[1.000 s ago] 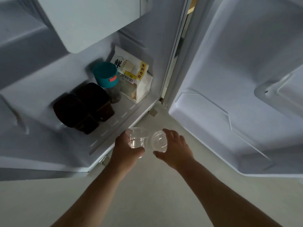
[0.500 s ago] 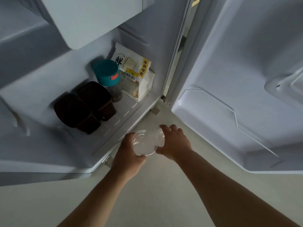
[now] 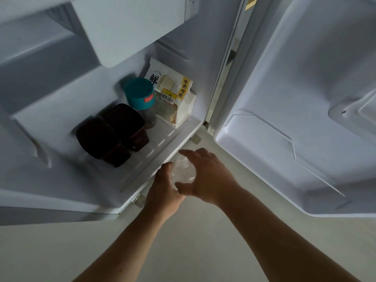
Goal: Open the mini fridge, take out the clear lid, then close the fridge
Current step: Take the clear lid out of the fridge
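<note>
The mini fridge [image 3: 179,139] stands open, its door [image 3: 284,102] swung out to the right. Just in front of the fridge's bottom edge, above the floor, my two hands meet around clear plastic. My left hand [image 3: 164,192] grips a clear cup [image 3: 175,183] from below. My right hand [image 3: 211,176] arches over it from the right, holding the clear lid [image 3: 185,169] against the top of the cup. The two clear pieces overlap, so their edges are hard to tell apart.
On the fridge floor sit two dark brown containers [image 3: 114,135], a jar with a teal cap [image 3: 140,94] and a white bread bag [image 3: 175,98] at the back right. A white compartment [image 3: 130,27] hangs overhead. Pale floor [image 3: 193,241] lies below my arms.
A second ago the lid was in my right hand beside the cup. My right hand has since moved left and over the cup, bringing the lid onto it. Both hands have shifted slightly toward the fridge.
</note>
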The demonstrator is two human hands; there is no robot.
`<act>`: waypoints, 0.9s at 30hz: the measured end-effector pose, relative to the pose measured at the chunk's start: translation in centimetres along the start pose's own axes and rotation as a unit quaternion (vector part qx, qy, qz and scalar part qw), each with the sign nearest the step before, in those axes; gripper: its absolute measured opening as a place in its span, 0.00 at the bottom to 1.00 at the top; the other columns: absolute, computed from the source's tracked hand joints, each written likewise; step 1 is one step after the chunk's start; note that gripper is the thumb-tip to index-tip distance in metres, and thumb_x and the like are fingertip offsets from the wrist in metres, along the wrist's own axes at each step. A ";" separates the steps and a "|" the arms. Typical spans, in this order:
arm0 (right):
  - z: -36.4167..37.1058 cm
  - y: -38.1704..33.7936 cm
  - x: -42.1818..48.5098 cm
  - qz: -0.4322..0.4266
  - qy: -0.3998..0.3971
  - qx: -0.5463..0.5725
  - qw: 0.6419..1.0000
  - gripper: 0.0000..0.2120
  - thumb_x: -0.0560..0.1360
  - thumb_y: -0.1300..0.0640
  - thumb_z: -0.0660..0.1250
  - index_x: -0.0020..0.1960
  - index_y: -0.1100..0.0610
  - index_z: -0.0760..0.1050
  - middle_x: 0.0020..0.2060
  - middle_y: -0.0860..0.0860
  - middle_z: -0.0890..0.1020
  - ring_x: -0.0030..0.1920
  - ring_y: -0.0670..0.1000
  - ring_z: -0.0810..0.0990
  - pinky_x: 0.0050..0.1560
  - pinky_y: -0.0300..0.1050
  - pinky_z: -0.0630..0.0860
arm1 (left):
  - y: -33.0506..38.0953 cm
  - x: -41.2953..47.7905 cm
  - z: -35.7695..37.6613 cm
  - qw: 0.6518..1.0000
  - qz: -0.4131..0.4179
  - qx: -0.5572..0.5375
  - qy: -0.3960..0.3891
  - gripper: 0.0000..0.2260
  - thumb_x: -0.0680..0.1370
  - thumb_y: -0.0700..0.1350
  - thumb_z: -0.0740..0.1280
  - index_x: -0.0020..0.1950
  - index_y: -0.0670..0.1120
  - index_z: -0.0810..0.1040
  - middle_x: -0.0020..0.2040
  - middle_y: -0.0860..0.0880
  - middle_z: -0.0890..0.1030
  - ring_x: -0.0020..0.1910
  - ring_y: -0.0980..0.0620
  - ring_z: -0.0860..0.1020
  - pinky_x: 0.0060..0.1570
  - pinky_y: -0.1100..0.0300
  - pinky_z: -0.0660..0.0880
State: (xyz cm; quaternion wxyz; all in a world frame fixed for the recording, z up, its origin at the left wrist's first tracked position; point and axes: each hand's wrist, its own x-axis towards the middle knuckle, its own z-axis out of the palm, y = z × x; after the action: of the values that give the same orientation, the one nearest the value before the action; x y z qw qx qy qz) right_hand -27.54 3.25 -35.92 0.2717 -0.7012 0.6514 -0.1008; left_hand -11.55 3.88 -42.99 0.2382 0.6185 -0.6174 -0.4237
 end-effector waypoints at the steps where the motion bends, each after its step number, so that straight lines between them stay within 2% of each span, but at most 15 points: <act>1: 0.1 -0.1 0.0 -0.007 -0.004 -0.014 1.000 0.46 0.64 0.30 0.71 0.78 0.36 0.58 0.67 0.45 0.73 0.67 0.51 0.71 0.61 0.51 0.76 | 0.0 0.0 -0.1 1.000 -0.002 0.000 0.005 0.37 0.69 0.46 0.81 0.73 0.53 0.69 0.65 0.51 0.77 0.60 0.53 0.79 0.56 0.51 0.81; 3: 0.4 -0.1 -0.1 -0.013 -0.003 -0.031 0.999 0.47 0.65 0.29 0.73 0.79 0.35 0.57 0.69 0.45 0.71 0.68 0.51 0.69 0.63 0.52 0.75 | 0.0 0.1 -0.3 1.000 -0.004 -0.004 0.011 0.38 0.67 0.46 0.82 0.74 0.52 0.69 0.66 0.48 0.76 0.59 0.51 0.79 0.55 0.49 0.82; 5: 0.5 0.0 -0.2 -0.007 0.002 -0.017 1.000 0.48 0.65 0.28 0.73 0.79 0.34 0.56 0.71 0.44 0.70 0.69 0.50 0.68 0.63 0.52 0.74 | -0.1 0.2 -0.4 1.000 0.010 0.004 0.011 0.38 0.67 0.47 0.82 0.74 0.53 0.69 0.66 0.48 0.76 0.58 0.51 0.79 0.53 0.54 0.81; 7: 0.3 0.1 -0.2 0.015 -0.005 0.061 0.998 0.48 0.63 0.25 0.71 0.79 0.31 0.55 0.73 0.42 0.68 0.70 0.48 0.66 0.63 0.50 0.72 | 0.1 0.2 -0.7 1.000 0.015 -0.006 0.008 0.35 0.69 0.48 0.80 0.73 0.55 0.69 0.65 0.50 0.76 0.60 0.53 0.78 0.51 0.59 0.80; 9: 0.1 0.1 -0.1 0.054 -0.003 0.170 0.984 0.44 0.65 0.24 0.68 0.78 0.30 0.57 0.75 0.41 0.68 0.69 0.46 0.68 0.63 0.49 0.70 | 0.5 0.3 -1.0 0.999 0.010 -0.031 -0.004 0.34 0.69 0.46 0.78 0.72 0.58 0.69 0.64 0.52 0.76 0.60 0.54 0.78 0.48 0.63 0.78; 11: 0.0 0.0 0.1 0.130 0.008 0.314 0.941 0.39 0.67 0.26 0.67 0.76 0.31 0.63 0.74 0.43 0.71 0.67 0.48 0.73 0.63 0.49 0.72 | 1.2 0.3 -1.3 0.998 0.010 -0.057 -0.013 0.33 0.65 0.48 0.76 0.69 0.61 0.70 0.62 0.54 0.76 0.59 0.55 0.78 0.46 0.66 0.76; 14: 0.4 0.7 0.3 0.225 -0.043 0.519 0.823 0.33 0.69 0.34 0.72 0.72 0.41 0.73 0.68 0.51 0.80 0.64 0.55 0.81 0.67 0.58 0.77 | 2.1 0.2 -1.6 0.993 0.011 -0.111 -0.024 0.31 0.63 0.53 0.75 0.65 0.64 0.72 0.60 0.56 0.78 0.56 0.56 0.80 0.44 0.66 0.77; 16: 0.9 0.9 0.0 0.220 -0.093 0.575 0.782 0.29 0.73 0.39 0.73 0.71 0.47 0.75 0.62 0.53 0.85 0.60 0.56 0.85 0.64 0.58 0.79 | 2.4 0.1 -1.8 0.992 0.018 -0.121 -0.036 0.31 0.67 0.48 0.78 0.65 0.66 0.71 0.60 0.55 0.79 0.56 0.56 0.82 0.43 0.66 0.79; 18: 1.2 0.9 -0.1 0.203 -0.099 0.606 0.763 0.24 0.76 0.42 0.71 0.69 0.50 0.75 0.56 0.56 0.88 0.54 0.55 0.87 0.54 0.51 0.81 | 2.9 -0.1 -2.3 0.986 0.012 -0.152 -0.068 0.32 0.68 0.48 0.79 0.63 0.73 0.70 0.59 0.57 0.82 0.56 0.59 0.83 0.44 0.68 0.79; 20: 1.2 0.9 -0.1 0.203 -0.077 0.621 0.753 0.22 0.76 0.44 0.72 0.67 0.50 0.77 0.54 0.57 0.88 0.51 0.55 0.88 0.54 0.52 0.81 | 3.3 -0.6 -2.8 0.969 0.003 -0.204 -0.136 0.34 0.67 0.51 0.80 0.64 0.77 0.69 0.61 0.62 0.82 0.60 0.65 0.80 0.48 0.68 0.79; 21: 1.2 1.1 -0.1 0.204 -0.062 0.621 0.754 0.21 0.75 0.44 0.73 0.66 0.49 0.78 0.54 0.56 0.88 0.51 0.56 0.88 0.56 0.54 0.82 | 3.6 -0.9 -2.9 0.958 -0.006 -0.227 -0.173 0.35 0.67 0.55 0.80 0.68 0.76 0.67 0.64 0.65 0.80 0.64 0.66 0.78 0.54 0.64 0.79; 23: 0.9 1.3 -0.5 0.200 -0.034 0.609 0.766 0.20 0.72 0.44 0.75 0.63 0.47 0.81 0.52 0.53 0.88 0.48 0.53 0.88 0.47 0.49 0.84 | 4.5 -1.5 -3.1 0.941 -0.042 -0.266 -0.207 0.33 0.69 0.66 0.76 0.71 0.74 0.67 0.67 0.68 0.78 0.69 0.64 0.74 0.62 0.53 0.73; 25: 0.5 1.3 -1.2 0.195 -0.011 0.579 0.791 0.20 0.70 0.41 0.75 0.61 0.45 0.82 0.52 0.52 0.88 0.47 0.53 0.87 0.44 0.47 0.81 | 5.4 -2.0 -3.1 0.938 -0.095 -0.292 -0.158 0.22 0.71 0.74 0.67 0.64 0.76 0.73 0.63 0.69 0.80 0.67 0.62 0.75 0.64 0.46 0.73; 27: 0.2 1.0 -2.2 0.199 0.008 0.532 0.823 0.22 0.71 0.37 0.71 0.61 0.46 0.81 0.53 0.51 0.87 0.51 0.54 0.86 0.47 0.48 0.81 | 6.2 -2.5 -2.9 0.959 -0.107 -0.257 -0.054 0.11 0.78 0.67 0.62 0.56 0.69 0.79 0.60 0.60 0.82 0.61 0.56 0.80 0.64 0.44 0.77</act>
State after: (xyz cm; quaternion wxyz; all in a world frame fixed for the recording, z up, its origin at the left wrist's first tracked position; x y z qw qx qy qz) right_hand -28.56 5.40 -36.16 0.6119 -0.3022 0.6236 -0.3814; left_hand -12.35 4.84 -35.84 0.3084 0.5749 -0.4303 -0.6239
